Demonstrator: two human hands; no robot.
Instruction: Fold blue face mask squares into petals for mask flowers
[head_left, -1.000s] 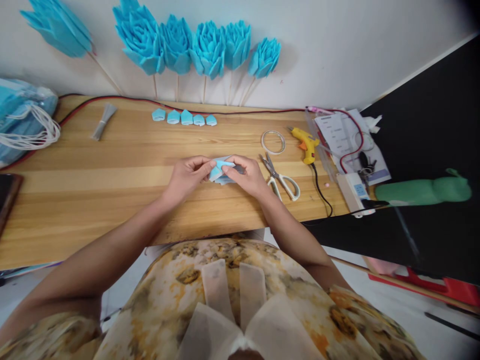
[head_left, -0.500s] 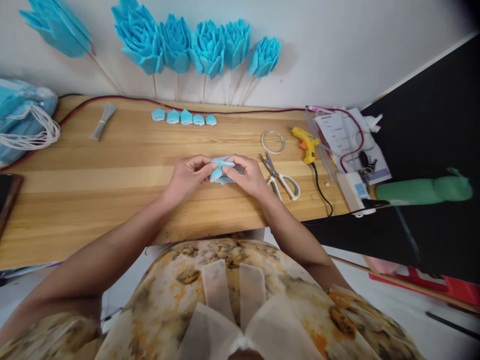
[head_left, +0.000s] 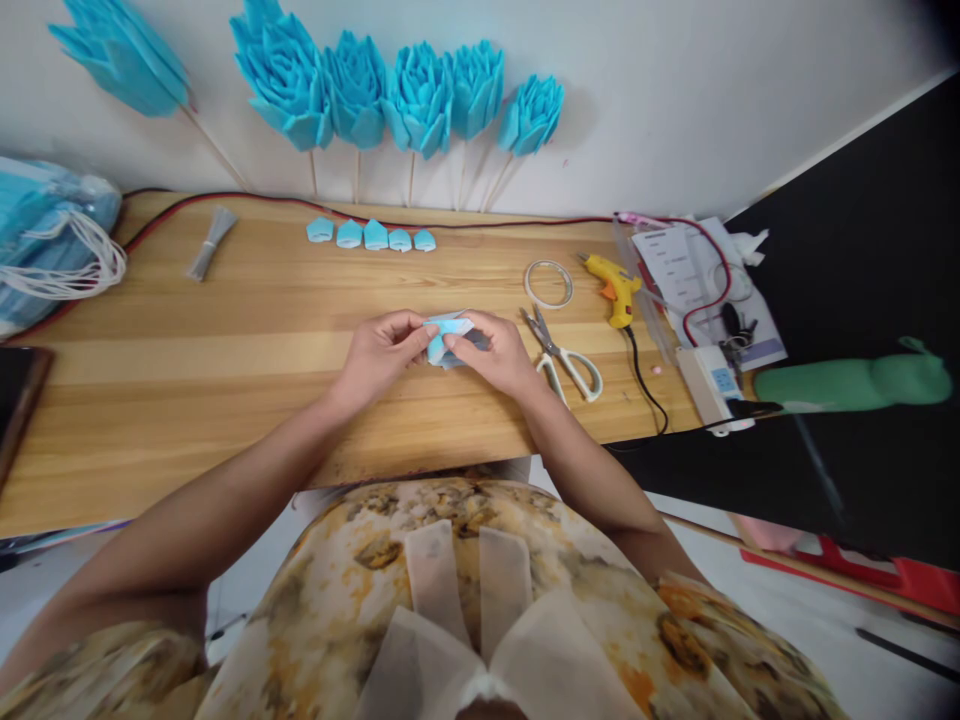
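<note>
Both hands meet over the middle of the wooden table (head_left: 187,350). My left hand (head_left: 379,355) and my right hand (head_left: 495,352) each pinch a small folded piece of light blue fabric (head_left: 444,332) between thumb and fingertips. Part of the piece is hidden behind my fingers. More pale blue material lies under my right hand. A row of several small folded blue petals (head_left: 369,235) sits farther back on the table. White-handled scissors (head_left: 564,358) lie just right of my right hand.
Several blue fabric flowers on sticks (head_left: 390,95) lean on the wall. A tape ring (head_left: 548,283), yellow glue gun (head_left: 613,286), papers with keys (head_left: 697,280) and power strip (head_left: 712,385) are at right. Blue masks in a bag (head_left: 45,240) lie far left, beside grey wire strips (head_left: 210,242).
My fingers have closed the blue piece in a little more tightly between the two hands. The hands stay in the same spot.
</note>
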